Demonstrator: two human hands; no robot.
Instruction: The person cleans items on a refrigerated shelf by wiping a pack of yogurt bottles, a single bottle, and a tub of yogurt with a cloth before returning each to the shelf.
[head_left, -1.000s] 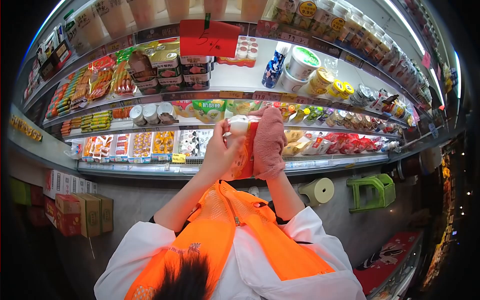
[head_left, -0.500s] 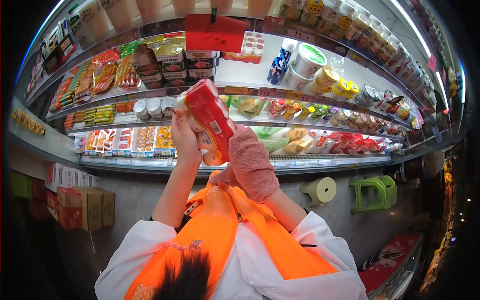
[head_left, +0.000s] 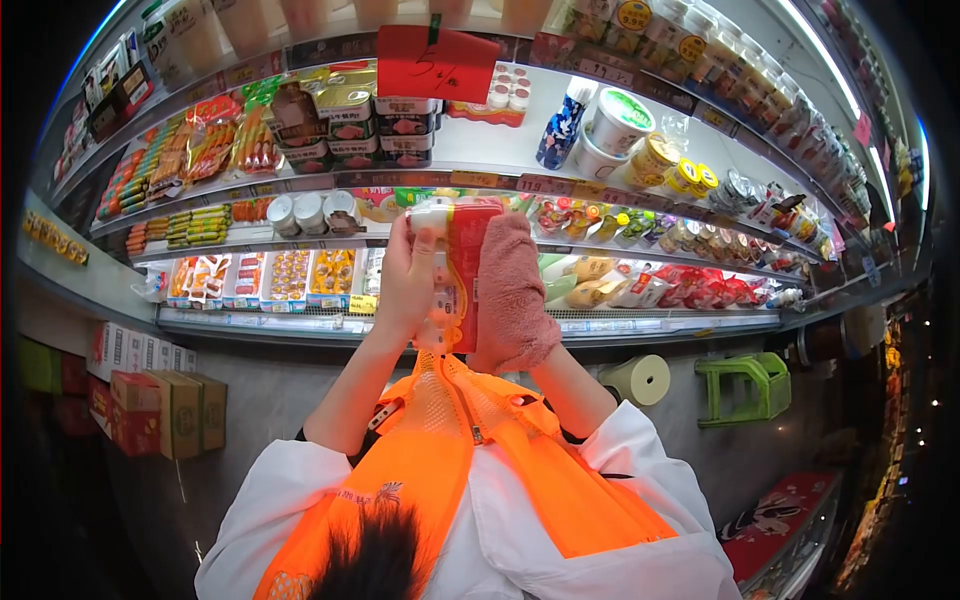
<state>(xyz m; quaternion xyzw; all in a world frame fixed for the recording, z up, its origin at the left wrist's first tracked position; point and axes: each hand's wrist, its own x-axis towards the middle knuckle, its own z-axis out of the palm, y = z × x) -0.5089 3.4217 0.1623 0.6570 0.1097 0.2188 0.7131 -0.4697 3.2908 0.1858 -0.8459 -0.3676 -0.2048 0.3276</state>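
My left hand grips a red shrink-wrapped multipack of small bottles, thumb laid over its left side. The pack is held nearly upright in front of my chest, with its white bottle sides facing left. A pink towel drapes over my right hand and hides its fingers. The towel presses against the right side of the pack.
Chilled shelves curve across the view with stacked tins, white tubs, a blue bottle and packaged sausages. A red price card hangs above. Cartons, a cream stool and a green stool stand on the floor.
The pack has turned from tilted to nearly upright, its bottle side showing more and its barcode face less. My left hand has shifted right and down; the towel has moved up along the pack.
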